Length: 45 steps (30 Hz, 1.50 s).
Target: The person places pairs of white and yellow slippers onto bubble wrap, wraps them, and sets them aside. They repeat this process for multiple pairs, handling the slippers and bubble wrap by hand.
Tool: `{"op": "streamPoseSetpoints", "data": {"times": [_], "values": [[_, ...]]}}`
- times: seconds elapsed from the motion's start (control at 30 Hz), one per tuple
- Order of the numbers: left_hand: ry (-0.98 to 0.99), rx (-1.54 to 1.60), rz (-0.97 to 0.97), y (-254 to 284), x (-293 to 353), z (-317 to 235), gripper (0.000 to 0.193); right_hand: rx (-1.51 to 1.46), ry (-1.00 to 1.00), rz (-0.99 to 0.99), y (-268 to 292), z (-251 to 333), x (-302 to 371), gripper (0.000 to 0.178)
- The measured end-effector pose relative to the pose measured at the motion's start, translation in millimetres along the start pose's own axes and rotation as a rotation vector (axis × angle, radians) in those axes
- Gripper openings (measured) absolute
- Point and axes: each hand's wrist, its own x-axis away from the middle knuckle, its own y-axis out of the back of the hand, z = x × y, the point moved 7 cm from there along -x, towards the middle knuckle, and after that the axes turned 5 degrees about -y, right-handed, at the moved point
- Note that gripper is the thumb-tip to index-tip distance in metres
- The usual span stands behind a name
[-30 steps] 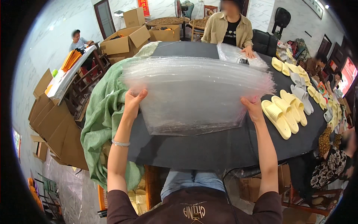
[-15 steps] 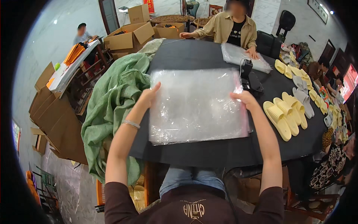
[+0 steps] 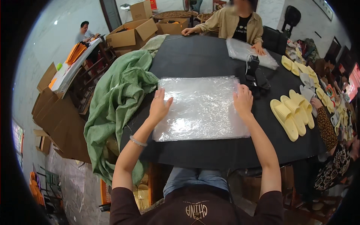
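A stack of clear plastic bags lies flat on the black table in front of me, its film shiny and crinkled. My left hand rests against the stack's left side, thumb apart from the fingers and lying over the film. On the opposite side, my right hand lies along the right edge with its fingers extended forward, slightly bent. Neither hand grips the bags. Just beyond my right hand stands a black device on a stand with a pale cable.
Yellow slippers and grey slippers line the table's right side, where another person's patterned sleeve reaches in. Green cloth drapes over the left edge. Across the table, a person touches another bag stack. Cardboard boxes stand far left.
The bag stack, held raised between both hands before, now lies on the table. My hands have loosened from its edges. A patterned sleeve has come in among the slippers at right.
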Motion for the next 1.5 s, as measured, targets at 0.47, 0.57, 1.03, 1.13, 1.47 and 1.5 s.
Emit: {"op": "streamPoseSetpoints", "data": {"times": [0.47,0.57,1.03,1.13,1.47,1.5], "values": [[0.024,-0.270,0.091,-36.8,18.8,-10.3,0.061,-0.227,0.225,0.176,-66.0,64.6,31.7,0.027],[0.024,-0.244,0.067,-34.5,20.4,-6.8,0.061,-0.220,0.227,0.194,-69.8,61.9,30.7,0.029],[-0.045,0.332,-1.149,134.7,186.6,-46.2,0.019,-0.293,0.332,0.242,-95.4,35.0,22.4,0.035],[0.101,0.145,-1.077,114.6,285.8,-53.6,0.021,-0.278,0.358,0.223,-97.7,37.4,20.4,0.035],[0.867,0.130,-0.621,8.7,489.3,6.4,0.014,-0.291,0.381,0.255,-100.3,43.6,18.7,0.036],[0.847,0.073,-0.659,20.5,482.0,17.9,0.015,-0.302,0.368,0.265,-100.2,44.4,19.1,0.035]]}}
